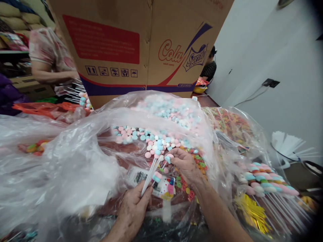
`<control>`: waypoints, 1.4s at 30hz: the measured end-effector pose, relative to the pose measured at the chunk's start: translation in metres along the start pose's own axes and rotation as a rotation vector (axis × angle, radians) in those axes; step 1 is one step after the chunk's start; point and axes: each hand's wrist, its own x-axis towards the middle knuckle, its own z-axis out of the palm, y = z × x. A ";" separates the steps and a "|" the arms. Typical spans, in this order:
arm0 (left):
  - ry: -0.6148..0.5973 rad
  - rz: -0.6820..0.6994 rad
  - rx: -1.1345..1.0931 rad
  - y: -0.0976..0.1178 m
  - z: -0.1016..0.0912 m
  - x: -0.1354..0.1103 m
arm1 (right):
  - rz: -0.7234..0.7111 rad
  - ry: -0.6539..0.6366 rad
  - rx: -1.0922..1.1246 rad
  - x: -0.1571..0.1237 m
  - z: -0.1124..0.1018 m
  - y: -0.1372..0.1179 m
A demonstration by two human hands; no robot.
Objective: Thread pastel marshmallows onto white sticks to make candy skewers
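My left hand is closed around a bundle of thin white sticks that point up and away. One stick carries a pink and blue marshmallow partway along it. Between the fingertips of my right hand is a pink and light blue marshmallow, at the tip of a stick. Behind my hands lies a pile of pink, white and blue marshmallows, partly under clear plastic. Coloured gummy rings are spread beside and beneath my right wrist. A printed packet lies on the table under the sticks.
A large cardboard box rises at the back. Finished marshmallow sticks lie at right, near gold ties and a bag of gummies. Crumpled clear plastic covers the left. A co-worker handles sticks at back left; another person is behind the box.
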 end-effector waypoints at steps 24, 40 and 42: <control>0.025 0.006 0.034 -0.009 0.006 0.002 | -0.042 -0.096 -0.313 -0.004 0.002 0.001; 0.153 0.046 -0.015 -0.015 0.014 -0.001 | -0.440 -0.116 -0.809 -0.016 0.017 0.007; 0.160 0.059 -0.022 -0.016 0.015 -0.002 | -0.454 -0.120 -0.818 -0.018 0.018 0.008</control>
